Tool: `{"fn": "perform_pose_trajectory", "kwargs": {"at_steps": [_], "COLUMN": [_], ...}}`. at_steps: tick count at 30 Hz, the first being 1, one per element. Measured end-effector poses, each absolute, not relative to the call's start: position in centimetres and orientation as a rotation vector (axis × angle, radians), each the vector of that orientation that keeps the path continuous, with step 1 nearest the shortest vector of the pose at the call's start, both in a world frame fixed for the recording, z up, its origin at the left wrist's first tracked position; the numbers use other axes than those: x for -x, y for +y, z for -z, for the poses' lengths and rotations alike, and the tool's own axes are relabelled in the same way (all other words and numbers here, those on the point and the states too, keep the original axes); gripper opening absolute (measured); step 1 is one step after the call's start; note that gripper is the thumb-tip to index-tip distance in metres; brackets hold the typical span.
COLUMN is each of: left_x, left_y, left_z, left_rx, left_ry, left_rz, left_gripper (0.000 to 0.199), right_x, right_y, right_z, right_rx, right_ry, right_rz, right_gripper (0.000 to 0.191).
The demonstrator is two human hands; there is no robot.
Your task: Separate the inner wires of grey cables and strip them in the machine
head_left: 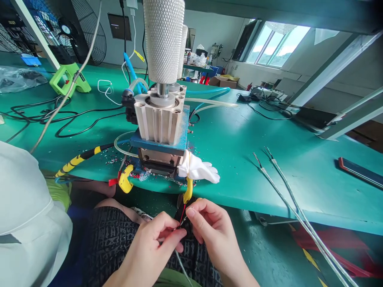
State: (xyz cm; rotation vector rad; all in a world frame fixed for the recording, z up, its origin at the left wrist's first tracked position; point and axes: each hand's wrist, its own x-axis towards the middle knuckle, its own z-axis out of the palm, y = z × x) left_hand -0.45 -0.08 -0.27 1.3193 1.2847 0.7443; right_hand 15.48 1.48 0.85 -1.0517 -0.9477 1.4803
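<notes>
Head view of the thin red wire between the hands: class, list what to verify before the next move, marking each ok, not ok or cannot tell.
Left hand and right hand both on the thin red wire: ok.
Wire's end prepared: cannot tell, fingers hide it.
Yellow-handled pliers within reach: ok, at the green bench edge.
White cloth glove worn: not ok, it lies on the blue press base.
Red and silver scraps swept away: not ok.

A thin red wire (182, 218) shows against black fabric (110, 239) patterned in grey. The bench (239, 159) is teal green, and a cable (80, 161) carries yellow-and-black stripes.
</notes>
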Motion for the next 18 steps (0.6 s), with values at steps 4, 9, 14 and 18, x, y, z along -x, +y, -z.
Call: {"fn": "perform_pose_trajectory", "kwargs": {"at_steps": [4, 9, 14, 18], "left_x": [0.52, 0.33, 0.45, 0.68], "left_y": [-0.35, -0.27, -0.24, -0.37], "left_z": [0.38, 0.26, 0.23, 0.48], "left_rx": [-1.283, -1.235, -1.201, -1.231], "left_ry": [1.249, 1.230, 1.166, 1.160], "left_rz": [-0.781, -0.779, -0.788, -0.783], "left_gripper": [0.017, 0.016, 0.014, 0.015], "right_x": [-15.49, -15.41, -15.21, -15.14], "right_y": [1.45, 1.47, 1.52, 1.36], "right_z": [-0.44, -0.49, -0.78, -0.57], "right_rx": [1.025, 0.937, 0.867, 0.895], "right_ry": [-0.872, -0.874, -0.850, -0.849], "right_rz": [-1.564, -1.677, -1.750, -1.727], "right_gripper": [0.041, 0.040, 0.038, 0.041]}}
